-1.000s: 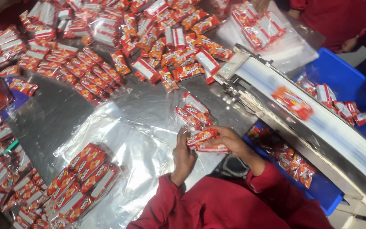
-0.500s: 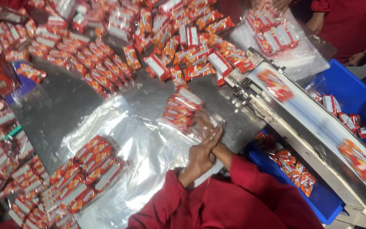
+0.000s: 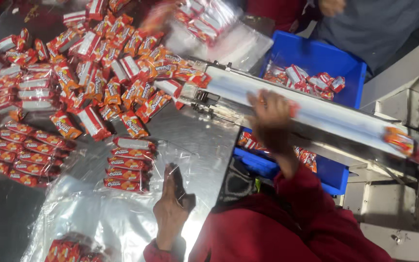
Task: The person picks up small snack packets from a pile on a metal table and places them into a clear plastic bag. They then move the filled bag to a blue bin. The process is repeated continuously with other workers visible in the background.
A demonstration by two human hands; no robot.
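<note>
— Head view: where is the left hand (image 3: pixel 170 206)?

— Flat on the metal bench (image 3: pixel 204 140), fingers together and stretched out, pressing on a clear plastic bag (image 3: pixel 98 213). It pinches nothing.

— And what lies by it?

— Just beyond its fingertips, to the left, a stack of red snack packets (image 3: pixel 128 164) sits inside that clear film, five or so piled one upon another. Further out from the hand lies a big loose heap of packets (image 3: pixel 98 58), the same red and white kind.

— The right hand (image 3: pixel 271 121)?

— Raised over the white conveyor belt (image 3: pixel 326 114), fingers spread (it is blurred, so I cannot tell whether it holds anything). A bit of red shows at its far edge; touching or not, I cannot say.

— Anything about it?

— Under and beyond the hand a blue crate (image 3: pixel 316 58) holds more packets. Further along the belt to the right, one packet (image 3: pixel 399 139) rides alone, well apart from the hand.
</note>
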